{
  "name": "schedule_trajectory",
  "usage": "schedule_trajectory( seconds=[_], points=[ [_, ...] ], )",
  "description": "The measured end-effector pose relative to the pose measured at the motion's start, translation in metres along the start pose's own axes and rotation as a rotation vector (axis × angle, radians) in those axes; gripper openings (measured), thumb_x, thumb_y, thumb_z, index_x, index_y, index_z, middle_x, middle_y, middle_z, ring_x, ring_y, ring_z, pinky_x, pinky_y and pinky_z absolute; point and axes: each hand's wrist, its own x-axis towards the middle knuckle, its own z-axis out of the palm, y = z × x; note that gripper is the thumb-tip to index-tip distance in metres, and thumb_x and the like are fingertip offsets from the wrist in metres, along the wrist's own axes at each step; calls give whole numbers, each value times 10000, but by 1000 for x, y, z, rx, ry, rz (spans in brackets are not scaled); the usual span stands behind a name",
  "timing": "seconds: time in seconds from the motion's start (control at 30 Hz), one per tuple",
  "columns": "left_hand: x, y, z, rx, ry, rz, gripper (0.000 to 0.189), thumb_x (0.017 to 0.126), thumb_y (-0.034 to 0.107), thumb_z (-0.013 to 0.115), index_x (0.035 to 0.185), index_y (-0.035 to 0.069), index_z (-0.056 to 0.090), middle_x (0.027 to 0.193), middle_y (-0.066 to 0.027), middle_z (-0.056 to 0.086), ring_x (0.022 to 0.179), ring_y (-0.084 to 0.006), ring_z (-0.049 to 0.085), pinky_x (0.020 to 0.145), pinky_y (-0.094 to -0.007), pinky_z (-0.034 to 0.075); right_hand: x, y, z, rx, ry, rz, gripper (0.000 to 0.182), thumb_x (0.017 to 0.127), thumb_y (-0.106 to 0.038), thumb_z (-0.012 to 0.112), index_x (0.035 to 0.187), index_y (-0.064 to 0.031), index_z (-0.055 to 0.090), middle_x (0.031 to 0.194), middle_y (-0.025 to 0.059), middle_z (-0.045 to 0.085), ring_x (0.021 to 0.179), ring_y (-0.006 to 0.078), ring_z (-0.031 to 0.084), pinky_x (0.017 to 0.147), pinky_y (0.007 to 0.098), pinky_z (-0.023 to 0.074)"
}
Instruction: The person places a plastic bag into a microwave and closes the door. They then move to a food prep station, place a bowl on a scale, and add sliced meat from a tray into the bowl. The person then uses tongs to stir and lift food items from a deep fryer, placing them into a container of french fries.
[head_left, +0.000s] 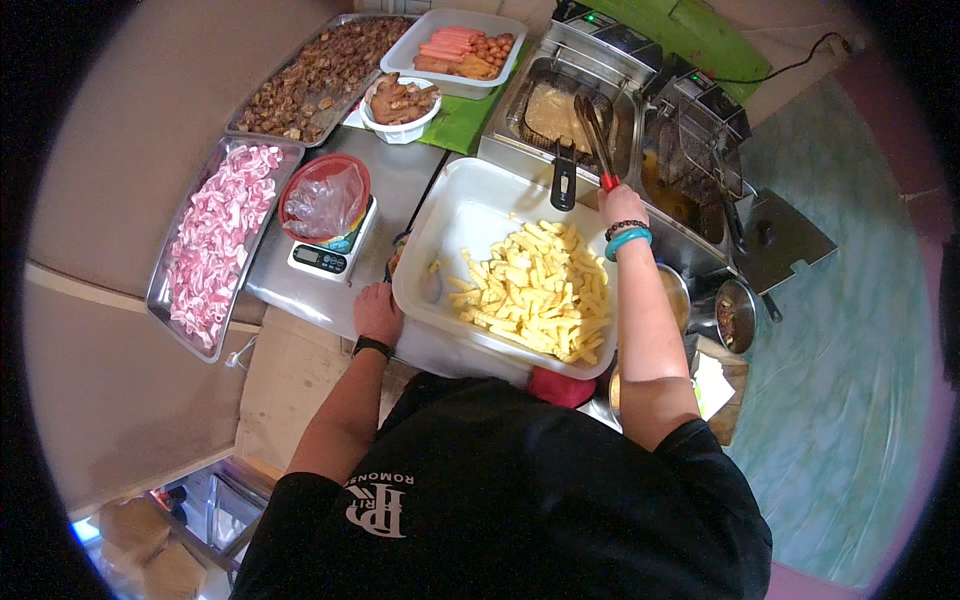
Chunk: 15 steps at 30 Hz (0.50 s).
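Observation:
My right hand (621, 206) grips metal tongs (592, 139) by their red handle. The tongs' far end reaches over the frying basket (566, 112) in the left fryer, where pale bubbling oil shows. A black basket handle (563, 180) sticks out towards me, just left of that hand. Below lies a white plastic tub (469, 217) with a heap of crinkle-cut potato fries (536, 289) towards its right side. My left hand (377, 313) rests at the front edge of the steel table (300, 289), beside the tub's left corner; its fingertips are hard to make out.
Left are a tray of raw sliced meat (221, 232), a digital scale (330, 255) bearing a red basket (326, 191), and browned meat pieces (319, 79). Behind stand a bowl of cooked meat (401, 109) and a sausage tub (397, 56). A second fryer (686, 180) and steel pots (731, 315) sit right.

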Motion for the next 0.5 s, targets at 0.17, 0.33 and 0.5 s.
schedule_trajectory(
  seconds=[0.17,0.33,0.5],
  points=[
    [0,1,-1,27,25,3,104,778,163,513,801,62,499,814,-120,530,814,-310,511,696,-432,407,3,4,7,15,18,14,371,856,-347,523,930,7,605,954,225,626,912,357,606,782,429,493],
    [-1,-1,2,0,39,33,107,769,162,518,796,63,489,801,-116,522,806,-307,508,695,-429,402,3,4,8,25,2,22,392,856,-367,524,943,9,596,946,225,627,899,357,609,773,428,495],
    [-2,0,2,-10,70,30,104,767,161,517,791,64,488,785,-114,515,801,-305,509,691,-428,401,0,2,3,52,-10,43,404,862,-373,513,964,11,588,966,225,622,920,355,602,786,427,488]
  ],
)
